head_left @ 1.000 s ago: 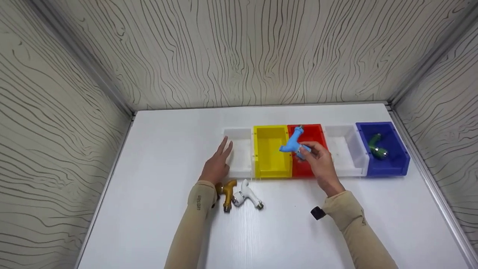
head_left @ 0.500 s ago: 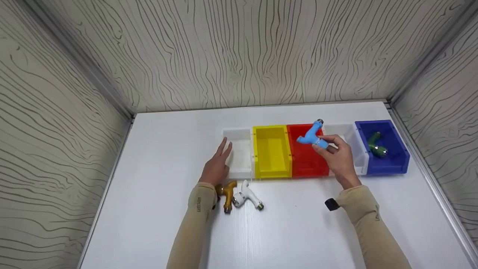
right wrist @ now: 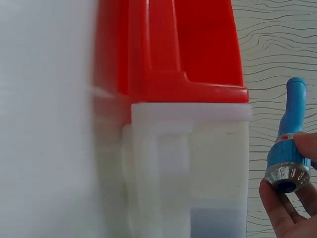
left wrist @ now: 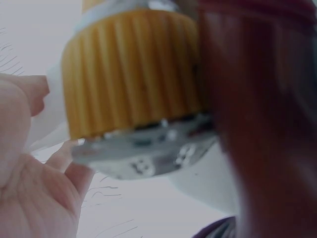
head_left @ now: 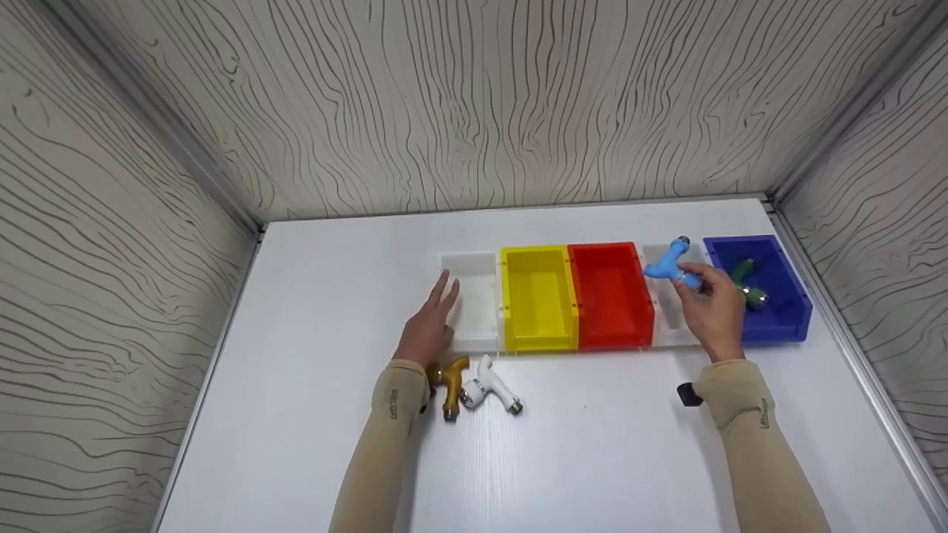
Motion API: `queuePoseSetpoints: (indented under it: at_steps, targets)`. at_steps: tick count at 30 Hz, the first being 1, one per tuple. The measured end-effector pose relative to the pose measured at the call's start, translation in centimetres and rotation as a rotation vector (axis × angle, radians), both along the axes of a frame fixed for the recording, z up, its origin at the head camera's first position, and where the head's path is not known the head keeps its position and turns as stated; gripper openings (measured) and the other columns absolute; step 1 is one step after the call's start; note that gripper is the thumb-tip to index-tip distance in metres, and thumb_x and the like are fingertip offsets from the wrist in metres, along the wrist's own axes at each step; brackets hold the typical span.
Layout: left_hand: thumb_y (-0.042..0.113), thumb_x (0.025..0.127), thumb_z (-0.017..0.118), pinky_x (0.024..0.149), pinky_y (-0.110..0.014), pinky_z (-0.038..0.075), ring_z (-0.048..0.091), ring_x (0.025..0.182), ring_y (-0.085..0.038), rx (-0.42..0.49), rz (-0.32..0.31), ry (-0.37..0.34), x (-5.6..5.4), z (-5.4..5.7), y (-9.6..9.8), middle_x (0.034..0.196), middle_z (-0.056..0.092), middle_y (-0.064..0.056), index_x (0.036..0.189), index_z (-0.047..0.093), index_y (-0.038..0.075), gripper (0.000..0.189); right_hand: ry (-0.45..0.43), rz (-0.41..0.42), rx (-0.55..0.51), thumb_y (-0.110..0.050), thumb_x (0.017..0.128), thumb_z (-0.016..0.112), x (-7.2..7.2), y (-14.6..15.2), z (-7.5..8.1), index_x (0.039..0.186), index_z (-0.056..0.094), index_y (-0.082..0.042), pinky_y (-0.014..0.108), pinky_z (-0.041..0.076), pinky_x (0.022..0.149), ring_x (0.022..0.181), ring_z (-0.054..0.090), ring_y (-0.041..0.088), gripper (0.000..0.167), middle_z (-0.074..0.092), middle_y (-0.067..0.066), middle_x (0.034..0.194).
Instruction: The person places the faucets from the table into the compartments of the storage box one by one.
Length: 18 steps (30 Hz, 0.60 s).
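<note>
My right hand (head_left: 715,314) pinches a light blue tap (head_left: 669,263) by its ribbed knob end, above the right-hand white bin (head_left: 678,337). In the right wrist view the blue tap (right wrist: 293,114) shows its chrome collar low between thumb and fingers. My left hand (head_left: 426,329) lies at the left side of another white bin (head_left: 472,345), fingers extended. By that wrist are a gold-brown tap (head_left: 452,389) and a white tap (head_left: 498,385). The gold tap's ribbed knob (left wrist: 136,74) fills much of the left wrist view, beside a dark red, blurred curved thing (left wrist: 262,114).
Between the white bins stand a yellow bin (head_left: 539,343) and a red bin (head_left: 615,340). At the row's right end a dark blue bin (head_left: 774,332) holds a green tap (head_left: 743,272). Patterned walls (head_left: 518,104) enclose the white table (head_left: 555,466).
My right hand has carried the blue tap rightward, from over the red bin to over the right-hand white bin. The left hand and the taps beside it have stayed in place.
</note>
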<state>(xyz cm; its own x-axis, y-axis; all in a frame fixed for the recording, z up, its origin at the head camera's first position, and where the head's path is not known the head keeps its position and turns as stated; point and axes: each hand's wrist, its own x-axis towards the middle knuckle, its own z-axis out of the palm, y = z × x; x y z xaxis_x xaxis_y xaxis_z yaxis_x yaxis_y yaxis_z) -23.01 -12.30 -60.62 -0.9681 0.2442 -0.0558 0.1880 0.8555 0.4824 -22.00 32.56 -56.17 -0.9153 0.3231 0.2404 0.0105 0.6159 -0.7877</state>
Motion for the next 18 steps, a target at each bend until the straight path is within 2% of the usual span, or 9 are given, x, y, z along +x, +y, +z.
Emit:
queuePoseSetpoints:
  at_steps: [3,5,7,10,18]
  targets:
    - [-0.006,0.096,0.060,0.111,-0.041,0.051,0.044,0.149,-0.026,0.001,0.009,-0.007,0.1,0.0,0.1,0.176,-0.001,0.010,0.167,0.024,0.022,0.085,-0.013,-0.025,0.087,-0.009,0.097,0.071,0.2,0.4,-0.6,0.125,0.072,-0.005,0.040,0.053,0.095,0.100,0.062,0.031,0.028,0.067,0.022,0.118]
    - [-0.005,0.096,0.060,0.110,-0.041,0.052,0.044,0.149,-0.026,0.004,0.011,-0.004,0.1,0.0,0.1,0.176,-0.001,0.010,0.166,0.024,0.022,0.084,0.013,-0.024,0.138,-0.006,0.096,0.070,0.2,0.5,-0.9,0.124,0.072,-0.002,0.056,0.052,0.099,0.106,0.063,0.042,0.028,0.066,0.026,0.119]
    - [-0.005,0.096,0.061,0.112,-0.041,0.051,0.043,0.150,-0.025,-0.003,0.009,-0.005,0.2,0.1,0.2,0.176,-0.001,0.011,0.166,0.024,0.023,0.084,0.046,-0.026,0.191,-0.004,0.096,0.070,0.3,0.7,-1.2,0.123,0.071,0.000,0.065,0.050,0.101,0.111,0.062,0.049,0.028,0.065,0.029,0.121]
    - [-0.005,0.096,0.061,0.113,-0.041,0.050,0.042,0.150,-0.025,-0.004,0.007,-0.004,0.3,0.1,0.3,0.176,0.000,0.010,0.166,0.025,0.023,0.083,0.098,-0.036,0.251,0.000,0.094,0.070,0.4,0.8,-1.6,0.121,0.071,0.001,0.069,0.048,0.101,0.112,0.062,0.054,0.026,0.064,0.031,0.121]
    - [-0.004,0.097,0.059,0.114,-0.042,0.049,0.043,0.149,-0.027,0.001,0.008,-0.001,0.4,0.4,0.0,0.176,0.001,0.009,0.166,0.024,0.023,0.082,0.083,-0.041,0.282,0.002,0.094,0.069,-0.2,0.7,-1.5,0.120,0.070,0.002,0.068,0.048,0.103,0.113,0.061,0.055,0.025,0.064,0.032,0.122]
